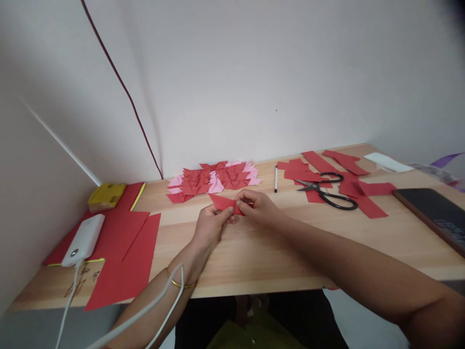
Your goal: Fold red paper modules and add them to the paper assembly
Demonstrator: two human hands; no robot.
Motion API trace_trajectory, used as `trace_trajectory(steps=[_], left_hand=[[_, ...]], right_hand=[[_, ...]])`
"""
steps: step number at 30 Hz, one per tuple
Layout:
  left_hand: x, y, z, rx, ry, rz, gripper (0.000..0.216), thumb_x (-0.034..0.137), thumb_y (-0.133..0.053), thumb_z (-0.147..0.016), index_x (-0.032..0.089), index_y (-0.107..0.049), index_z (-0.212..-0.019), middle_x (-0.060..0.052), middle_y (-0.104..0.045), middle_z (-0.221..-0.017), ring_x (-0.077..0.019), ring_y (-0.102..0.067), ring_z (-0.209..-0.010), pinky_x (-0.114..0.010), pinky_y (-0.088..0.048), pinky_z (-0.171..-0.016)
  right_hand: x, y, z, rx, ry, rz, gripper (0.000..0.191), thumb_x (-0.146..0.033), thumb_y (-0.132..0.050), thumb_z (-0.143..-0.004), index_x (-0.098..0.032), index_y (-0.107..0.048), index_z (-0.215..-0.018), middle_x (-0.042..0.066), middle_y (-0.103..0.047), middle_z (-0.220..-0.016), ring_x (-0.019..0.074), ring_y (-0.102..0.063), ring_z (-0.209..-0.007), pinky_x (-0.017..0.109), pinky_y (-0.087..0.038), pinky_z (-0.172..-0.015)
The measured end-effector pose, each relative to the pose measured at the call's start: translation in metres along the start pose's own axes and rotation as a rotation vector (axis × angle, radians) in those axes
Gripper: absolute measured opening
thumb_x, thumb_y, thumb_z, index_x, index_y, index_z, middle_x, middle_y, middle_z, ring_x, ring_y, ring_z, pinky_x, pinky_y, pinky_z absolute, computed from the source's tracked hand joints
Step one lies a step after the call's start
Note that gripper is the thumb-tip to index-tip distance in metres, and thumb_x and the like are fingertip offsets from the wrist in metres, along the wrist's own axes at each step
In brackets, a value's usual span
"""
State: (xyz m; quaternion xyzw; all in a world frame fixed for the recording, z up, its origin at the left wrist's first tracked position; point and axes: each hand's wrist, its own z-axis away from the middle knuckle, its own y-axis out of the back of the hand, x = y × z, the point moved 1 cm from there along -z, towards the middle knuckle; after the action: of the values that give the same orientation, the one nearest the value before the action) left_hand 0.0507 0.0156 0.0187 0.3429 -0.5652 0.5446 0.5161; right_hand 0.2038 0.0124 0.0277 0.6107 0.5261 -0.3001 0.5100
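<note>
Both my hands meet over the middle of the wooden table [254, 252] and pinch a small folded red paper piece [224, 202]. My left hand [210, 227] grips its near left edge with thumb and fingers closed. My right hand [258, 207] holds its right side, fingers curled onto it. A gold bangle sits on my left wrist. Just behind the hands lies a pile of several folded red and pink paper pieces [214, 179].
Black scissors [327, 190] lie on red paper strips [348, 186] at the right, a pen [276, 177] beside them. Red sheets [123, 252], a white power bank [83, 240] with cable and a yellow block [106, 195] are at left. A dark tablet [436, 215] sits at the right edge.
</note>
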Motion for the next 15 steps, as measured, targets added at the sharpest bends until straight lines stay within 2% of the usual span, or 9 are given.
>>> trace_trajectory(steps=[8,15], left_hand=[[-0.0021,0.0019,-0.0009,-0.027,-0.014,-0.049,0.022,0.029,-0.076,-0.062,0.012,-0.068,-0.074,-0.001,-0.063,-0.056,-0.01,-0.055,-0.051,-0.023,-0.043,-0.057],[-0.0009,0.0028,0.0011,-0.068,-0.055,-0.044,0.024,0.032,-0.073,-0.066,0.011,-0.068,-0.078,-0.002,-0.063,-0.058,-0.0107,-0.055,-0.053,-0.025,-0.044,-0.06]], right_hand=[[-0.0024,0.0011,0.0017,-0.028,0.074,0.046,0.013,-0.027,-0.053,-0.079,-0.017,-0.058,-0.074,0.0,-0.06,-0.069,0.0113,-0.05,-0.064,0.023,-0.038,-0.059],[-0.005,0.0023,0.002,-0.044,0.021,-0.05,0.018,-0.031,-0.053,-0.082,-0.016,-0.055,-0.072,-0.002,-0.054,-0.063,0.009,-0.045,-0.058,0.022,-0.035,-0.056]])
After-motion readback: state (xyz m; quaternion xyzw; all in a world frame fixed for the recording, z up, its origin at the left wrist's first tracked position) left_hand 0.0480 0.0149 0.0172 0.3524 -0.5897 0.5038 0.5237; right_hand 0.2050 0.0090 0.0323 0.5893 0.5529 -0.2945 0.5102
